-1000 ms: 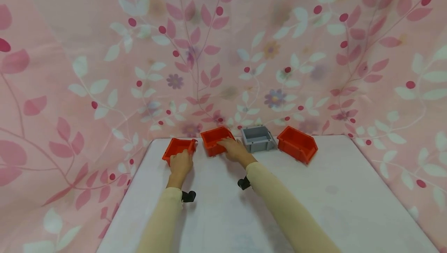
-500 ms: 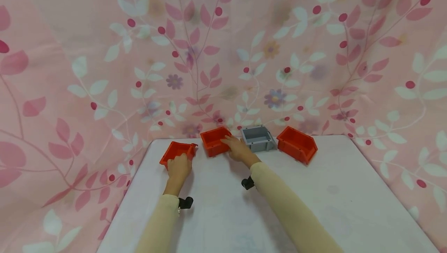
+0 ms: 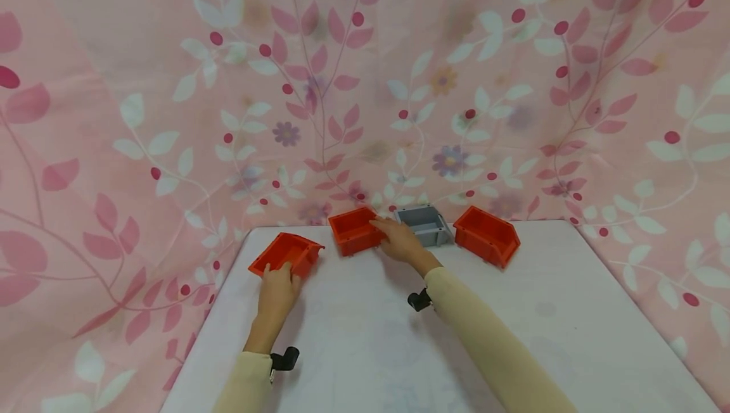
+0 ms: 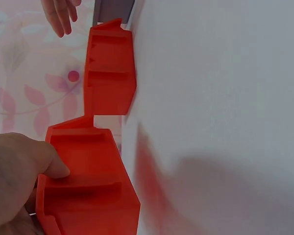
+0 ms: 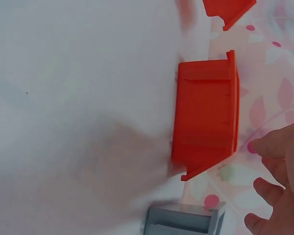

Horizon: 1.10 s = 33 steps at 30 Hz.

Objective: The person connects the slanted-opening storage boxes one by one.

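Note:
My left hand (image 3: 276, 298) holds the near wall of the leftmost red storage bin (image 3: 286, 248). In the left wrist view, its thumb presses the outside of that bin (image 4: 90, 156), while the other fingers are mostly hidden behind the wall. The bin looks tilted, with a shadow on the tabletop beside it. My right hand (image 3: 403, 243) hovers at the right end of a second red bin (image 3: 349, 228), fingers loosely spread. The right wrist view shows a gap between those fingers and the second bin (image 5: 206, 110); nothing is in the hand.
A grey bin (image 3: 429, 235) stands right of the second red bin, partly behind the right hand. Farther right is another red bin (image 3: 478, 243), set at an angle. All line the back of the white table (image 3: 365, 337), before a pink floral curtain (image 3: 365, 83).
The left hand has drawn the leftmost bin nearer and to the left, turning and tilting it. My right hand has shifted right, away from the inside of the second red bin.

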Each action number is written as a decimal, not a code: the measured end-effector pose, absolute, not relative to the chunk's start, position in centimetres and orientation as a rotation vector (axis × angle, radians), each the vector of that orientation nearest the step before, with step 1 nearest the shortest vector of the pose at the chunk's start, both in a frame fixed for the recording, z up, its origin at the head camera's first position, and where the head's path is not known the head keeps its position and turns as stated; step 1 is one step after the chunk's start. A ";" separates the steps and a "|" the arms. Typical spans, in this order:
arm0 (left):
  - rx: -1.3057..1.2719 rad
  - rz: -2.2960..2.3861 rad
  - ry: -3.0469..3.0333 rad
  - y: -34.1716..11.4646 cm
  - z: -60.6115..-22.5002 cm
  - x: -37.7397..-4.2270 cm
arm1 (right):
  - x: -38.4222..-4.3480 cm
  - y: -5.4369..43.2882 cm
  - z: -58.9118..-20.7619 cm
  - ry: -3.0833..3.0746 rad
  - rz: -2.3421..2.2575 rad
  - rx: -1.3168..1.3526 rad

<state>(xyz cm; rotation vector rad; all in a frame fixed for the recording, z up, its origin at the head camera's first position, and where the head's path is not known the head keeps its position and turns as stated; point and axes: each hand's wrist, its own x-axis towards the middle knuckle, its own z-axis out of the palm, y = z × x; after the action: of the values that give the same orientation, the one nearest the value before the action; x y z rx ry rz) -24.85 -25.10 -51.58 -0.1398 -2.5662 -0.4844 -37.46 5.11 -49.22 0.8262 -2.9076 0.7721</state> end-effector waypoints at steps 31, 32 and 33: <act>-0.423 -0.797 -2.445 -22.9 -51.8 -18.7 | -34.6 10.2 -47.1 -2.673 1.003 0.933; -0.416 -0.801 -2.450 -22.7 -51.8 -18.5 | -34.6 10.3 -47.1 -2.670 1.003 0.928; -0.412 -0.808 -2.452 -22.6 -51.8 -18.4 | -34.5 10.4 -47.0 -2.672 1.010 0.920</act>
<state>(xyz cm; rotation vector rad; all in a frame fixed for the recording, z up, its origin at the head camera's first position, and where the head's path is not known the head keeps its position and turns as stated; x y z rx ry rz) -18.38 -22.60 -51.76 -0.4122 -2.4516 -0.8077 -34.52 10.42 -47.00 0.9197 -2.6721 1.0100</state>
